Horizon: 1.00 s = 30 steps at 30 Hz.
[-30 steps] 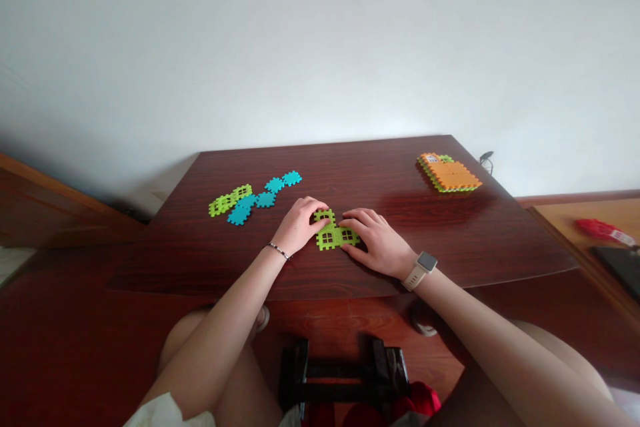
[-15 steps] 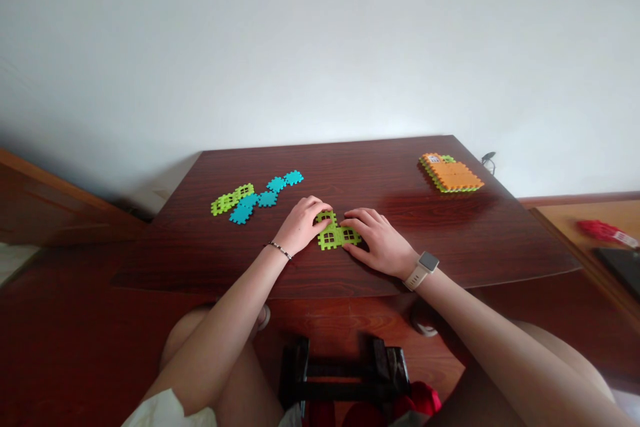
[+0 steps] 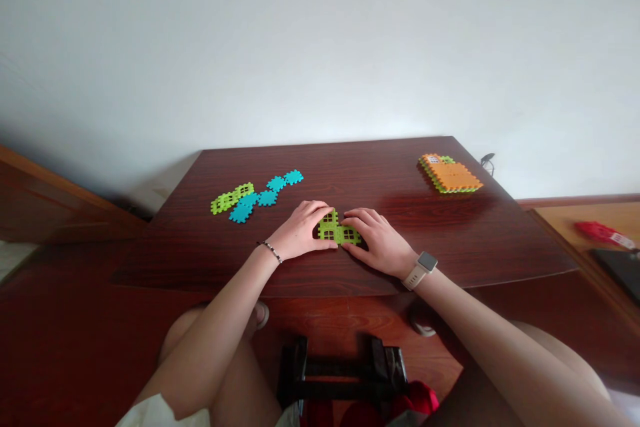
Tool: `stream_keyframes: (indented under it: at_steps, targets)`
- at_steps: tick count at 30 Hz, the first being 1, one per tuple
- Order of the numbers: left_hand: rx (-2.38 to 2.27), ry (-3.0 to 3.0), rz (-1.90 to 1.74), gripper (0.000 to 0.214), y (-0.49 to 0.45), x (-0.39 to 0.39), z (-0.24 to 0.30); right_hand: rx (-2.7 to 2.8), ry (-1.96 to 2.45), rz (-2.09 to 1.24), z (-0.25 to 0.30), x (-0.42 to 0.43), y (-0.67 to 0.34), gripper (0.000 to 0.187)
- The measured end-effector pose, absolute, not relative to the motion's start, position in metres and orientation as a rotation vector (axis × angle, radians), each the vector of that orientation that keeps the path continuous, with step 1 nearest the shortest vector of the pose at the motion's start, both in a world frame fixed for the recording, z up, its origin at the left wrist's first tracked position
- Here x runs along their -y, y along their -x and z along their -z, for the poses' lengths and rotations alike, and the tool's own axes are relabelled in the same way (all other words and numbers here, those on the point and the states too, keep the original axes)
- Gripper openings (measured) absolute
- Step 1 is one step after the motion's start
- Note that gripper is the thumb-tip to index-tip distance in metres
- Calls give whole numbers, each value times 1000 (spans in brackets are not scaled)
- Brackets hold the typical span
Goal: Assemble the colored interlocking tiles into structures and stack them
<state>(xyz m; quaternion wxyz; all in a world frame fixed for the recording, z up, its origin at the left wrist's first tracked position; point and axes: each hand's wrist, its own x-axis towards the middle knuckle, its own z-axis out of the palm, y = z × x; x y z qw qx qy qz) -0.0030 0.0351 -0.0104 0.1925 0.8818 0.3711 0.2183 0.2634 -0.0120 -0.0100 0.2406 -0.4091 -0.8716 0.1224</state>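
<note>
A small assembly of green waffle-block tiles (image 3: pixel 338 229) with window cut-outs lies on the dark wooden table (image 3: pixel 450 240), close to its front edge. My left hand (image 3: pixel 300 230), with a bracelet on the wrist, curls around the assembly's left side, thumb under its near edge. From the right, my right hand (image 3: pixel 377 241), with a watch on the wrist, presses its fingers against the tiles. Both hands grip the assembly and seem to tilt it up off the table.
A chain of joined teal tiles (image 3: pixel 265 197) and green tiles (image 3: pixel 231 199) lies at the table's left. A stack of orange and green tiles (image 3: pixel 449 173) sits at the far right corner. A black stool frame (image 3: pixel 345 373) stands between my knees. A white wall rises behind.
My left hand has slid round so its thumb lies under the green assembly's near edge, and the assembly looks tilted up a little. My right hand has barely moved.
</note>
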Motion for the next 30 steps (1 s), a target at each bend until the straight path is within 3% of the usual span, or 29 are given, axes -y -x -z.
stream_keyframes:
  at_steps: [3, 10, 30]
  targets:
    - [-1001, -2464, -555, 91, 11, -29, 7, 2392, 1114, -328, 10, 12, -264, 39]
    - [-1007, -2481, -566, 65, 13, -28, 7, 2402, 1126, -317, 8, 13, -263, 38]
    - [-1020, -2491, -584, 64, 11, -25, 7, 2399, 1087, -292, 13, 11, -264, 37]
